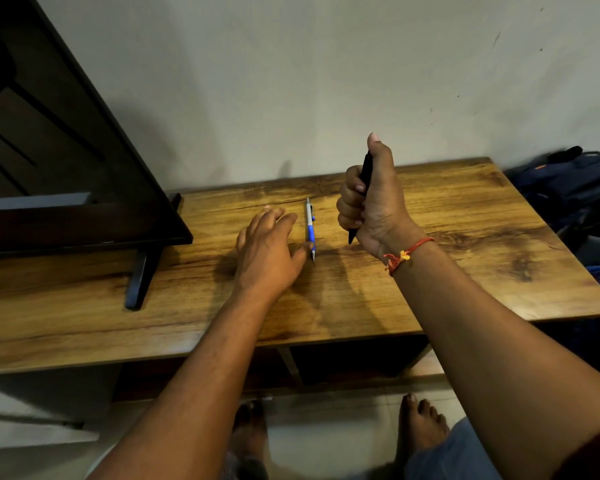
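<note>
**Black pen held upright in the right fist, blue pen flat on the bench**

The black pen (pixel 365 174) stands steeply, its long axis close to vertical. Its tip points down at the bench (pixel 465 237) and leans a little to the left, while its upper end rises beside the raised thumb. The right hand (pixel 378 206) grips it in a fist, with the fingers (pixel 349 202) wrapped tight round the barrel so that only the two ends show. Whether the tip touches the wood cannot be told.

Just to the left, the blue pen (pixel 310 226) lies flat on the bench. Its long axis runs away from the person, with the metal tip pointing back toward them and the clip end toward the wall (pixel 291 81). The left hand (pixel 267 247) rests palm down beside it, fingers loosely straight and holding nothing. Its thumb touches the pen near the tip.

A red and yellow thread (pixel 404 255) circles the right wrist. On the bench's left end stands a dark screen (pixel 66 150) on a black foot. A blue bag (pixel 568 181) lies past the bench's right end.
</note>
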